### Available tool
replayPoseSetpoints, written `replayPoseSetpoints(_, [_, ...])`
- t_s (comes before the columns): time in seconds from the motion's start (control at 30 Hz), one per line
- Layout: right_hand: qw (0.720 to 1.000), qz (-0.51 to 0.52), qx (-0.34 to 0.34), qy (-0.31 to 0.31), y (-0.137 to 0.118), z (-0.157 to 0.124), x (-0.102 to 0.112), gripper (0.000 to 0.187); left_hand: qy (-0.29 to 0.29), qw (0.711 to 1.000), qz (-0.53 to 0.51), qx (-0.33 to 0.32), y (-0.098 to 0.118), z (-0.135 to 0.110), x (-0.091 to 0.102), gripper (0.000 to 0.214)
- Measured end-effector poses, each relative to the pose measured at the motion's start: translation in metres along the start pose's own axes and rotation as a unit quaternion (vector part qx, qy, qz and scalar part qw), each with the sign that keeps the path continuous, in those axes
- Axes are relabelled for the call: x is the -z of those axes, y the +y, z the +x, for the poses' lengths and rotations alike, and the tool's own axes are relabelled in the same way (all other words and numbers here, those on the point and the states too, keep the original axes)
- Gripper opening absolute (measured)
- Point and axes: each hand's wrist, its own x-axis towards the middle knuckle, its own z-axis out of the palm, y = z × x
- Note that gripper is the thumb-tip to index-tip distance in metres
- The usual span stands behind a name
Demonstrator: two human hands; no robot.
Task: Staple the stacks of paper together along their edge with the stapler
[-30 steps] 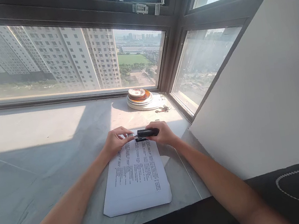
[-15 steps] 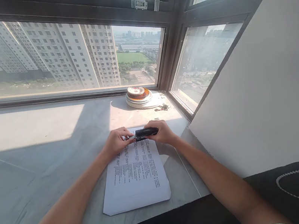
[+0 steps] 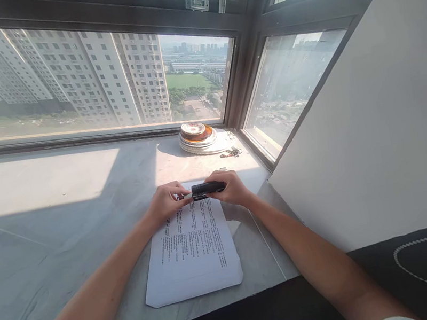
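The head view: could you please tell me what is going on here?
A person's right hand grips a black stapler over the far end of the printed paper on the sill. The left hand is at the stapler's other end; its exact grip is too small to make out. A stack of dishes sits beyond.

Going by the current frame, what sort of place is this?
Probably a high-floor room, at a deep windowsill: a dark-framed window looks down on tower blocks, and a pale, stone-like ledge runs beneath it.
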Motion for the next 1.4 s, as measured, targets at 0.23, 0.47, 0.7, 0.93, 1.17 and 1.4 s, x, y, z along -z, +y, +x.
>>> replayPoseSetpoints(0.23, [0.999,0.031,-0.021,0.006,0.002,0.0,0.003,0.023,0.011,1.0,-0.001,-0.014,0.0,-0.001,-0.002,0.031])
replayPoseSetpoints(0.47, [0.994,0.092,-0.046,0.028,0.011,-0.001,0.012,0.026,0.018,0.999,-0.046,-0.011,0.007,-0.002,0.007,0.036])
replayPoseSetpoints(0.7, [0.987,0.136,-0.082,-0.035,0.013,-0.001,0.026,0.045,-0.023,0.995,-0.086,-0.047,0.008,-0.002,0.008,0.039])
replayPoseSetpoints(0.93, [0.984,0.152,-0.008,-0.097,-0.009,0.003,-0.001,0.043,-0.034,0.994,-0.072,-0.078,0.011,-0.003,0.002,0.064])
replayPoseSetpoints(1.17, [0.983,0.159,-0.045,-0.085,-0.014,0.001,-0.014,0.045,-0.049,0.992,-0.086,-0.075,0.004,-0.001,0.012,0.068])
replayPoseSetpoints(1.4, [0.965,0.137,-0.086,-0.208,-0.013,0.001,-0.02,0.043,0.094,0.988,-0.124,0.005,-0.001,0.0,0.026,0.052])
